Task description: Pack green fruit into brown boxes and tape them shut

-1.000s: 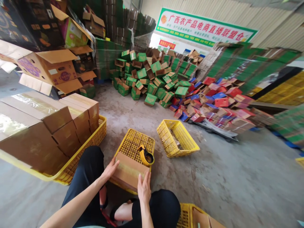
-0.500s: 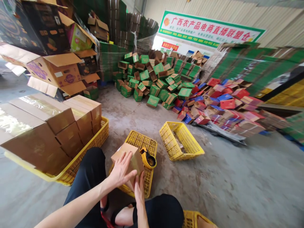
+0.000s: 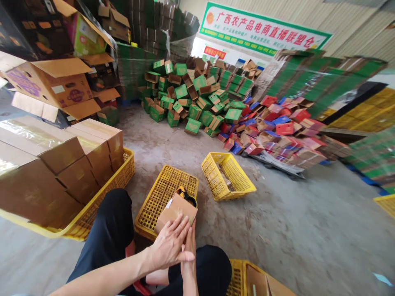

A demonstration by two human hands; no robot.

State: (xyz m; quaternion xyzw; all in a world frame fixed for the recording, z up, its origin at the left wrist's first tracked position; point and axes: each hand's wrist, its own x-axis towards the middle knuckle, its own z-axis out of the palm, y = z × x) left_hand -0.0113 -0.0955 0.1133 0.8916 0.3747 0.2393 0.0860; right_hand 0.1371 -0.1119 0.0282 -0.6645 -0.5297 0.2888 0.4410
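A small brown cardboard box is tilted over the near right part of an upturned yellow plastic crate. My left hand lies on the box's near top edge, fingers stretched and thumb pointing right. Beside it, my right hand rests against the near right side with its fingers straight, partly covered by the left. Clear tape shines on the cardboard near my fingertips. Just behind the box, a yellow and black tape dispenser is partly hidden.
To the left, a yellow crate holds several closed brown boxes. A yellow basket stands ahead right; another crate with cardboard is by my right knee. Green boxes and red and blue boxes lie heaped beyond.
The box has tipped and moved nearer to me and right, now hiding part of the tape dispenser. Both hands have moved with it, closer together. The view has shifted slightly right.
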